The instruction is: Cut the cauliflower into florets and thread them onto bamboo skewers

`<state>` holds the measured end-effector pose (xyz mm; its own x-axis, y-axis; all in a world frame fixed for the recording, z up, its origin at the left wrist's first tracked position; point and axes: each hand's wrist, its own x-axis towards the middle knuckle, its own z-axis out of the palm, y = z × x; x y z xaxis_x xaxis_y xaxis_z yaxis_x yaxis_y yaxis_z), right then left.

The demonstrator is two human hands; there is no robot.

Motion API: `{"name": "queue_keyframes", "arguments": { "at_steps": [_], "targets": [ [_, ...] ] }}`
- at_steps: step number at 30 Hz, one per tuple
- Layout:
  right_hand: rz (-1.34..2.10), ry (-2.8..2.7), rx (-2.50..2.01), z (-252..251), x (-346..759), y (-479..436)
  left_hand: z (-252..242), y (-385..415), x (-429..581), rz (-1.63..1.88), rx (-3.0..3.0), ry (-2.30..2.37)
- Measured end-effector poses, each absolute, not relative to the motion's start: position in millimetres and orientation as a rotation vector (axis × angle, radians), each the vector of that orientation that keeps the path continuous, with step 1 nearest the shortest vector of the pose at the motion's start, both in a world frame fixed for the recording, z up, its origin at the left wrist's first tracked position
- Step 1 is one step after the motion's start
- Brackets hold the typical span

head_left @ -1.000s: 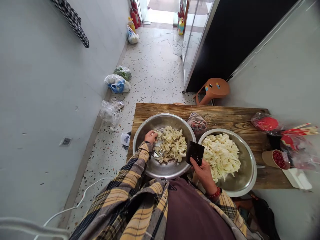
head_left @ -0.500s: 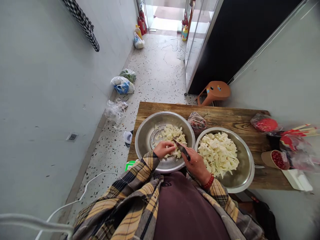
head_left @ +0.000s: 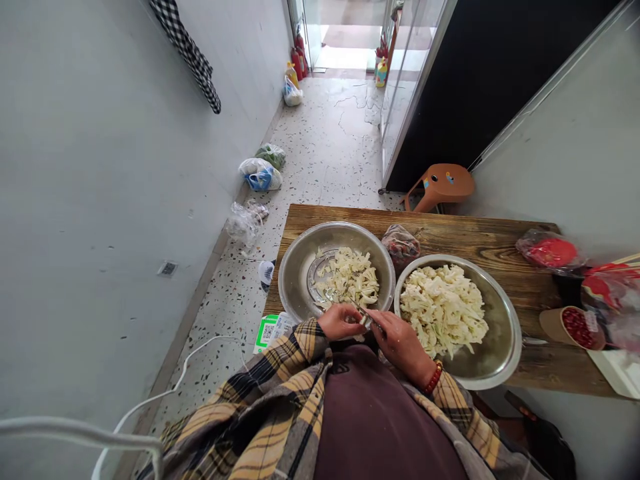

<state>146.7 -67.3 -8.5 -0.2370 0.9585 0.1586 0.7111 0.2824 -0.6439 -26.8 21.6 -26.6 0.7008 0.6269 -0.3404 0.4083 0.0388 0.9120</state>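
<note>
My left hand is closed round a piece of cauliflower at the near rim of the left steel bowl. My right hand grips a dark-bladed knife, its blade laid against that piece. The left bowl holds a small heap of cauliflower florets. Beside it, the right steel bowl is piled with cut white cauliflower. Both bowls stand on a wooden table.
A bag of dark food lies between the bowls at the back. Red packets, a paper cup of red bits and a white tray crowd the right end. An orange stool and plastic bags sit on the floor.
My left hand came back from the far side of the left bowl to its near rim with a piece. My right hand turned the knife from upright to lie against it.
</note>
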Motion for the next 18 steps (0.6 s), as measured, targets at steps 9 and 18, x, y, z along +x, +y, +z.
{"name": "queue_keyframes", "arguments": {
  "at_steps": [9,18],
  "targets": [
    [0.643,-2.110,-1.384,5.1,160.9,-67.3,-25.2,12.8,-20.4,0.289,1.704,0.816],
    [0.586,-2.006,-1.380,-11.7,160.8,-73.4,-19.9,6.5,-13.2,0.287,1.681,0.868]
  ]
}}
